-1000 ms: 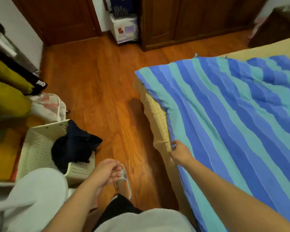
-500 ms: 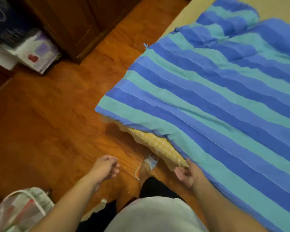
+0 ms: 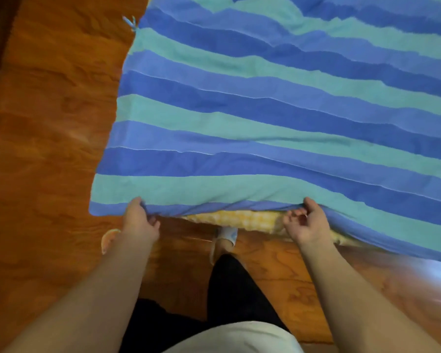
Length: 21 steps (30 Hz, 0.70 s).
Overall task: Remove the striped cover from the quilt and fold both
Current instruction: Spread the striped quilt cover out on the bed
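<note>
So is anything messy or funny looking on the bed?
A little. The striped cover hangs off the near edge, with something yellow checked peeking out underneath between the hands. The left hand and right hand both grip that near edge. A small tie sticks out at the far corner. Nothing looks torn or spilled.

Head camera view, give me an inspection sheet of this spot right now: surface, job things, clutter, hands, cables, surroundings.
Surface: bed mostly hidden under bedding; yellow checked fabric shows at the near edge.
Job's things: blue and teal striped cloth cover spread flat, its near corner overhanging the floor; a small fabric tie on the left edge.
Clutter: nothing seen on the cover.
Hands: left hand grips the cover's near hem; right hand pinches the same hem further right.
Cables: nothing seen.
Surroundings: glossy reddish wooden floor; pale slipper on one foot; dark trousers.
</note>
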Available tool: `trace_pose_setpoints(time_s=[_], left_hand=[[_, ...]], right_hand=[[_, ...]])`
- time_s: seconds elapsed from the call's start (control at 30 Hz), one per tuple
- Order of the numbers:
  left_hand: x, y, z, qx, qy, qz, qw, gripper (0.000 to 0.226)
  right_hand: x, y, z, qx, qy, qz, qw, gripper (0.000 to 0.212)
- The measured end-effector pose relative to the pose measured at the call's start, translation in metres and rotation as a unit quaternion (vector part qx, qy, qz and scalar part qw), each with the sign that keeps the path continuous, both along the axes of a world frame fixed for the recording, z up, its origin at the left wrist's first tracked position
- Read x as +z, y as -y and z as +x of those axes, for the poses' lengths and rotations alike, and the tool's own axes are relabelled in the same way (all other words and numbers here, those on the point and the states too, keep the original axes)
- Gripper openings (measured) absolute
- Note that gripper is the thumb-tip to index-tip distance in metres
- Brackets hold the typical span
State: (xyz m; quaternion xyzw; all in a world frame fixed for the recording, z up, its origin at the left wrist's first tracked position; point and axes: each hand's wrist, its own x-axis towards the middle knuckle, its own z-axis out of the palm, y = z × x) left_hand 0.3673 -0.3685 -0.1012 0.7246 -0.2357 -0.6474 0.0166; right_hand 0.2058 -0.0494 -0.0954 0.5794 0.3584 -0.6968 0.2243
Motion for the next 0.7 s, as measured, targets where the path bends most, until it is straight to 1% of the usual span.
trace_pose_setpoints(time_s=[0.07,0.13,0.17,0.2,0.23,0.27,0.3,0.33,0.37,0.4,0.43,0.47,0.5,0.57,0.63,0.7], left_hand=[[0.000,0.032,0.001,0.018,-0.013,0.011,1.000,0.025],[0.003,0.059,0.003,0.009,-0.056,0.039,0.998,0.029],[0.007,0.070,0.003,-0.025,-0.079,0.044,0.996,0.031],[0.011,0.079,0.002,-0.088,-0.087,0.040,0.991,0.031],[0.016,0.086,0.002,-0.167,-0.091,0.023,0.981,0.032],[0.024,0.094,0.004,-0.271,-0.093,-0.011,0.958,0.033],[0.035,0.103,0.010,-0.385,-0.103,-0.056,0.915,0.037],[0.047,0.116,0.019,-0.501,-0.119,-0.093,0.852,0.041],[0.057,0.130,0.031,-0.604,-0.133,-0.111,0.778,0.041],[0.067,0.149,0.045,-0.680,-0.136,-0.114,0.711,0.037],[0.076,0.170,0.056,-0.725,-0.132,-0.105,0.667,0.033],[0.083,0.191,0.064,-0.745,-0.118,-0.093,0.650,0.031],[0.087,0.211,0.068,-0.745,-0.096,-0.088,0.654,0.030],[0.087,0.243,0.066,-0.726,-0.044,-0.105,0.678,0.027],[0.075,0.261,0.054,-0.727,-0.006,-0.132,0.674,0.026],[0.064,0.259,0.039,-0.735,0.013,-0.114,0.668,0.024]], right_hand=[[0.009,0.005,0.012,0.005,-0.007,0.032,0.999,0.027],[0.014,0.025,0.031,0.017,0.017,0.064,0.998,0.017],[0.015,0.040,0.045,0.031,0.029,0.075,0.996,0.018],[0.014,0.058,0.062,0.047,0.040,0.076,0.995,0.025],[0.011,0.078,0.080,0.066,0.049,0.069,0.994,0.034],[0.009,0.100,0.098,0.084,0.056,0.059,0.993,0.042],[0.009,0.122,0.114,0.096,0.058,0.049,0.992,0.048],[0.009,0.144,0.128,0.102,0.054,0.041,0.992,0.050],[0.010,0.164,0.139,0.108,0.047,0.038,0.992,0.049],[0.012,0.182,0.148,0.112,0.035,0.039,0.992,0.046],[0.013,0.198,0.153,0.117,0.021,0.041,0.992,0.041],[0.013,0.212,0.154,0.122,0.011,0.043,0.992,0.037],[0.013,0.223,0.153,0.124,-0.001,0.046,0.991,0.033],[0.004,0.238,0.146,0.105,-0.010,0.051,0.993,0.027],[-0.009,0.245,0.139,0.064,0.000,0.065,0.996,0.027],[-0.024,0.242,0.131,0.024,-0.001,0.098,0.995,0.027]])
